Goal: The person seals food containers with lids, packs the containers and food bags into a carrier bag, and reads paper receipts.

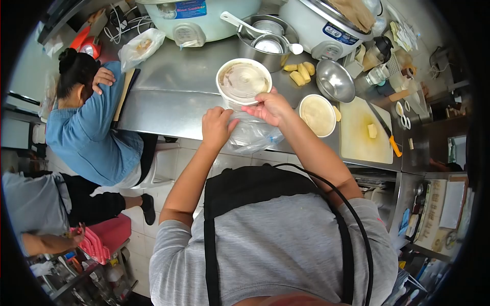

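A round white tub (244, 82) with a translucent lid stands at the front of the steel counter. My right hand (270, 108) grips its lower right rim, the thumb near the lid's edge. A clear plastic bag (253, 135) hangs over the counter edge under the tub. My left hand (217, 126) is closed at the bag's left side, its fingers curled and the thumb against the plastic. How much of the bag lies in those fingers is partly hidden. To the right of my right hand is a second white tub (317, 116), filled with something pale.
Peeled yellow pieces (300, 73), a steel bowl (335, 80) and a pot (268, 48) stand behind. A cutting board (365, 130) with an orange-handled knife (385, 127) lies right. Rice cookers (196, 25) line the back. A person in blue (94, 122) leans on the counter at left.
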Tool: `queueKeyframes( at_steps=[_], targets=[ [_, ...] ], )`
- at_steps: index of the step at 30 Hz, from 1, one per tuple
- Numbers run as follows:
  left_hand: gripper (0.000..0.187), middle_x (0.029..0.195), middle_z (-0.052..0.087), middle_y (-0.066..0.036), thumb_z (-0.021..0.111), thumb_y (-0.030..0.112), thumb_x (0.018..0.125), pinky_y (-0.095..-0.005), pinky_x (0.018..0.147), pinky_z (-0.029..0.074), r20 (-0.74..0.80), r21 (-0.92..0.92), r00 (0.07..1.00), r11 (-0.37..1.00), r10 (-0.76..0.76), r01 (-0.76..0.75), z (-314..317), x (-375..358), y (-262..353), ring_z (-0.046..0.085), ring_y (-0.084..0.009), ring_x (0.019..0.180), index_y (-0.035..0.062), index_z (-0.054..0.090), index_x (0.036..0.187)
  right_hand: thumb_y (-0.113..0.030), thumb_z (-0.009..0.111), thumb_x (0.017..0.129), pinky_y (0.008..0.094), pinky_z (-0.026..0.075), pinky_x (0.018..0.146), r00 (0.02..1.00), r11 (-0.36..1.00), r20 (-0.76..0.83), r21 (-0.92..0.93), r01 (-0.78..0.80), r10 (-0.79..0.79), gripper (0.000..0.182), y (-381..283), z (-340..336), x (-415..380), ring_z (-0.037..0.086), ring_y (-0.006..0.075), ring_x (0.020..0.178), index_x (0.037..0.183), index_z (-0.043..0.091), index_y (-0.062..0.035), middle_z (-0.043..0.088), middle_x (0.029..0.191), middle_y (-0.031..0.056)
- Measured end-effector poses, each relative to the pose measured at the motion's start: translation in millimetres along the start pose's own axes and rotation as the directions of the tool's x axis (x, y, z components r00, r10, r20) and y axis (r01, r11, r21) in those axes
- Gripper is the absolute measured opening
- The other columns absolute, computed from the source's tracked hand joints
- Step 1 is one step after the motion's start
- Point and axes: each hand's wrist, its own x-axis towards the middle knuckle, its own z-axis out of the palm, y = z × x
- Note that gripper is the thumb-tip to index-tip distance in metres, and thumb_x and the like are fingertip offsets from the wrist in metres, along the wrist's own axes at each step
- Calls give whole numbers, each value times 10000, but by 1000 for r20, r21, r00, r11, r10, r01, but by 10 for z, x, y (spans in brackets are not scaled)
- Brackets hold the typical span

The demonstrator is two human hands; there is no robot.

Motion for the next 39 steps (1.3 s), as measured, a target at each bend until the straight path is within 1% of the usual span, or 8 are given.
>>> queueKeyframes(
  at_steps=[10,19,22,24,26,27,30,39],
  targets=[
    [183,634,509,-101,575,241,695,-382,550,418,218,106,965,987,-145,124,84,99,-91,524,-279,605,69,563,635,96,326,650,373,532,535,993,989,-33,-92,113,-117,606,-41,43,32,565,360,751,1185,155,-131,370,1105,208],
    [231,781,580,-163,524,275,731,-388,617,455,369,128,815,893,-447,432,127,311,-223,566,-309,729,58,600,755,92,350,636,317,534,481,984,979,142,-153,133,-111,647,-403,110,-432,587,320,666,1218,184,-136,448,1039,200],
    [250,807,583,-178,542,285,701,-391,642,452,339,67,834,895,-436,441,304,331,-481,560,-328,750,51,603,762,99,352,653,314,521,459,986,986,157,-147,82,-59,664,-384,90,-537,588,293,651,1229,150,-162,436,1051,198],
    [283,769,585,-187,565,304,677,-381,642,444,309,-160,889,903,-338,398,405,302,-684,559,-334,752,37,608,760,96,354,656,312,518,450,990,990,136,-124,65,-48,668,-285,66,-578,589,288,653,1229,152,-182,436,1053,195],
    [294,727,588,-182,573,302,676,-368,636,440,412,-339,864,831,-291,441,221,393,-648,571,-315,735,28,607,777,96,354,661,306,517,456,993,990,116,-141,26,-10,675,-182,-1,-556,587,282,669,1229,150,-205,431,1065,180],
    [243,627,588,-135,575,238,692,-315,531,430,464,-348,839,812,-284,468,86,431,-600,572,-223,586,15,604,782,97,355,661,304,516,459,995,990,99,-137,12,2,677,-109,-51,-518,587,281,671,1229,148,-207,430,1066,176],
    [182,552,545,-60,559,174,720,-258,427,383,698,-326,550,480,-458,815,-54,504,-586,488,-117,461,-1,592,759,94,366,657,301,516,478,997,988,69,-153,-24,35,693,-5,-149,-462,585,272,672,1235,137,-213,431,1069,166],
    [147,656,499,-35,483,78,739,-230,376,319,656,-492,479,152,-583,858,185,645,-584,431,-96,473,-10,492,856,82,392,663,311,512,502,989,960,59,-255,-114,133,734,-42,-243,-374,588,278,674,1258,80,-216,443,1055,176]
  ],
)
